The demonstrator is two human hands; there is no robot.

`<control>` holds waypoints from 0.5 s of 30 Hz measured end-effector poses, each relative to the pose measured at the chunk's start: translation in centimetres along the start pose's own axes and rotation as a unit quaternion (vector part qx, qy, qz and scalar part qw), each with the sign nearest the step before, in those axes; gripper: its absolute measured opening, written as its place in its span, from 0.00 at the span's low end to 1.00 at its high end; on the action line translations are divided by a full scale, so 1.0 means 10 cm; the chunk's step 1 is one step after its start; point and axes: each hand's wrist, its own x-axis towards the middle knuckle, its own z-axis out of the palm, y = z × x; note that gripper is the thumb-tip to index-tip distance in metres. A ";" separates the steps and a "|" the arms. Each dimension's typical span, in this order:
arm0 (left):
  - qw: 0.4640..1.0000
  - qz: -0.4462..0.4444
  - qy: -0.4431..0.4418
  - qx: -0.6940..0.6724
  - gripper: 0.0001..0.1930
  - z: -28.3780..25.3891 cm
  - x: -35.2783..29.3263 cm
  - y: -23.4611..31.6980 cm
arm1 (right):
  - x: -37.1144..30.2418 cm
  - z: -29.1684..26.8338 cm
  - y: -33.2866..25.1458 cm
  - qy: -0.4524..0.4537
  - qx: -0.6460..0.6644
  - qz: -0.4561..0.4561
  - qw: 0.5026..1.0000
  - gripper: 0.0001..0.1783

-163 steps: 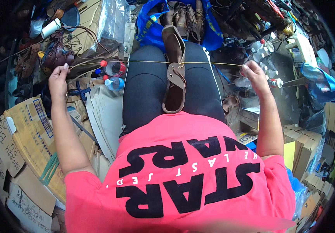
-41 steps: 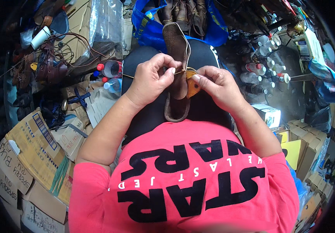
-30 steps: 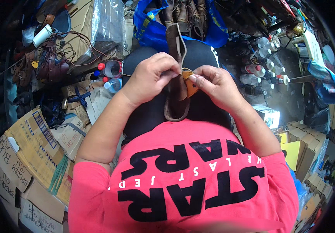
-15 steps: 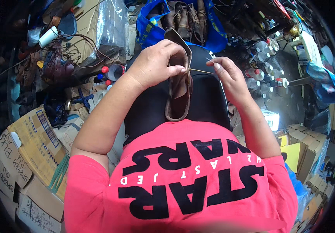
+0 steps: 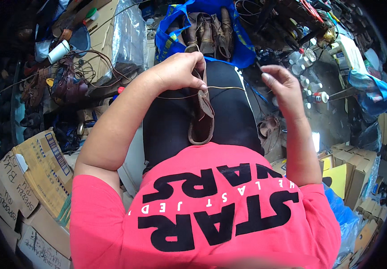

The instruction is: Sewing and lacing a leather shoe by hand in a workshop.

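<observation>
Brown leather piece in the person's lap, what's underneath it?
Black trousers show on both sides of the brown leather piece. What lies directly beneath is covered by the piece itself, and the left hand hides some of its far end.

Open gap: right hand [image 5: 288, 87] to leather upper [image 5: 207, 111] | thread [image 5: 226, 87] crosses partway | blue bag [image 5: 246, 54] blocks ahead

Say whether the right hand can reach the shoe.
Likely yes: between right hand and shoe only the thread shows in the way, and the left hand leaves the shoe's near end uncovered.
</observation>
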 end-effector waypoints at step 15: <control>0.987 0.066 -0.138 -0.055 0.10 -0.01 0.02 -0.13 | -0.01 0.21 0.13 -0.044 -0.107 -0.078 0.990 0.07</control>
